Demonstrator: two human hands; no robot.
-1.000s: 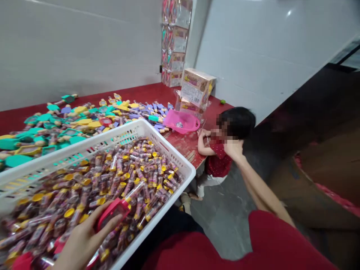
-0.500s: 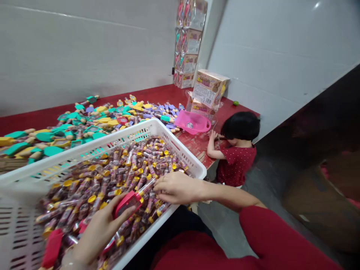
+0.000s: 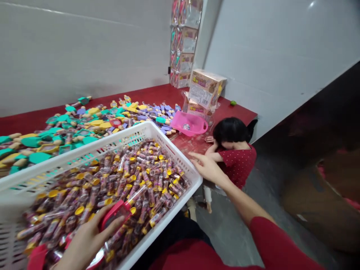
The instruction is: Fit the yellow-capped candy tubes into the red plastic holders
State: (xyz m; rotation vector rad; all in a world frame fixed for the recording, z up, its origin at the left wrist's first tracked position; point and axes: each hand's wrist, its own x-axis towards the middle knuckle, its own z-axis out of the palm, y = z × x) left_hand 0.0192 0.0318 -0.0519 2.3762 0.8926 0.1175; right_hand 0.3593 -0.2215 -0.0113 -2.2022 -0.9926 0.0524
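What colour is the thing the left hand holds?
The left hand holds a red piece, shown best in the head view.

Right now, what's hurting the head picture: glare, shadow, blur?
Head view: small glare spot high on the right wall, pale streak across the left wall; head view: deep shadow at right, carton dim and soft; head view: crate's left end looks smeared, tubes distinguishable but labels unreadable.

red-framed plastic toy (image 3: pixel 123 209), yellow-capped purplish-brown tubes (image 3: pixel 147 175), white slotted basket (image 3: pixel 194 177), teal, yellow and purple pieces (image 3: pixel 99 122), pink tray (image 3: pixel 187 123), red tabletop (image 3: pixel 240 111), white-dotted red shirt (image 3: pixel 239 165)
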